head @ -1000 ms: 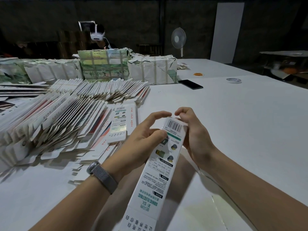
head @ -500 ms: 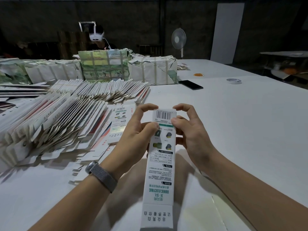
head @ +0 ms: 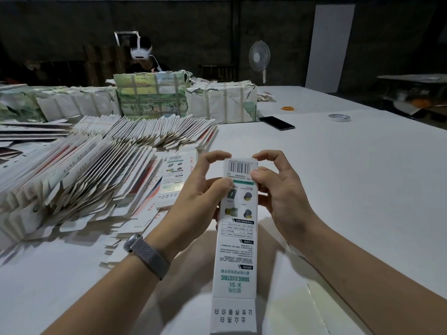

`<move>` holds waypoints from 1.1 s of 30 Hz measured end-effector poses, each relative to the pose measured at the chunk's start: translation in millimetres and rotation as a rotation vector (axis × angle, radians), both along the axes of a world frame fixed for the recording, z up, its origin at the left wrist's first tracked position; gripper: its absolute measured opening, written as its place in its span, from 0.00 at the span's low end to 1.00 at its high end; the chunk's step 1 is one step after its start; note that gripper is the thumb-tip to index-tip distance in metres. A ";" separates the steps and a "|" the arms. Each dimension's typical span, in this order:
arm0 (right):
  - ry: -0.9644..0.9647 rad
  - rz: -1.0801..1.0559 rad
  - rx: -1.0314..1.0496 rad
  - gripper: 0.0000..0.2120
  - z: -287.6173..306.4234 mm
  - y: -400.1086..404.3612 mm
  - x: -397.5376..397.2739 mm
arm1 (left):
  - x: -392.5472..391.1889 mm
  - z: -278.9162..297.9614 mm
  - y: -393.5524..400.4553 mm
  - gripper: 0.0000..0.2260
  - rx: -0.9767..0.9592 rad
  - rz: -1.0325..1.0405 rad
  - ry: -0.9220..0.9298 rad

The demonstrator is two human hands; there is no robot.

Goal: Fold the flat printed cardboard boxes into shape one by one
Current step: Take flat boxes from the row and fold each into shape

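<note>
A long white printed box (head: 235, 250) with a barcode at its far end points away from me above the table. My left hand (head: 200, 194) grips its left side near the far end, thumb on the printed face and forefinger curled over the top edge. My right hand (head: 273, 189) grips the right side the same way, thumb by the barcode. The near end flap hangs open towards me. Fanned rows of flat printed boxes (head: 79, 180) lie at the left. One flat box (head: 175, 177) lies face up just left of my left hand.
Strapped bundles (head: 222, 102) of flat stock stand at the back, with another person (head: 142, 56) behind them. A black phone (head: 277, 122), a tape roll (head: 339, 118) and orange rubber bands (head: 289, 108) lie on the white table (head: 362, 189). A fan (head: 259, 56) stands beyond.
The box has swung from a tilt to the right to pointing straight away from me. Both hands have shifted up round its far end, forefingers over the top edge.
</note>
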State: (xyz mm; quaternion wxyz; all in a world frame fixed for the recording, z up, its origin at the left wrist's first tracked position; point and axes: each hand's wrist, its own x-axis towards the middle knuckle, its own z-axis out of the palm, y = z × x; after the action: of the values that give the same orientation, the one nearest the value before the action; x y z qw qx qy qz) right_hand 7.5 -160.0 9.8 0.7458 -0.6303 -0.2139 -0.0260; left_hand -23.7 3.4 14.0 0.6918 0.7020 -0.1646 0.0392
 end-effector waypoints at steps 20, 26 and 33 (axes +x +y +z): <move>0.040 0.012 0.022 0.06 -0.6 -2.2 4.1 | -0.1 -1.4 -2.8 0.17 -0.017 0.050 -0.017; 0.024 0.022 -0.011 0.05 -2.9 -3.6 3.8 | -1.5 -2.8 -2.0 0.10 -0.023 0.050 0.008; -0.013 0.050 0.017 0.06 -6.8 1.8 -2.4 | -1.0 -1.2 -2.1 0.18 -0.037 0.045 -0.010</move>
State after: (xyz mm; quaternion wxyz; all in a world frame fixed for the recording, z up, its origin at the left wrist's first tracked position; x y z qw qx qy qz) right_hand 5.1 -158.2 3.0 0.7503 -0.6181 -0.2341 -0.0135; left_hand -24.7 1.4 12.7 0.7029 0.6923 -0.1512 0.0614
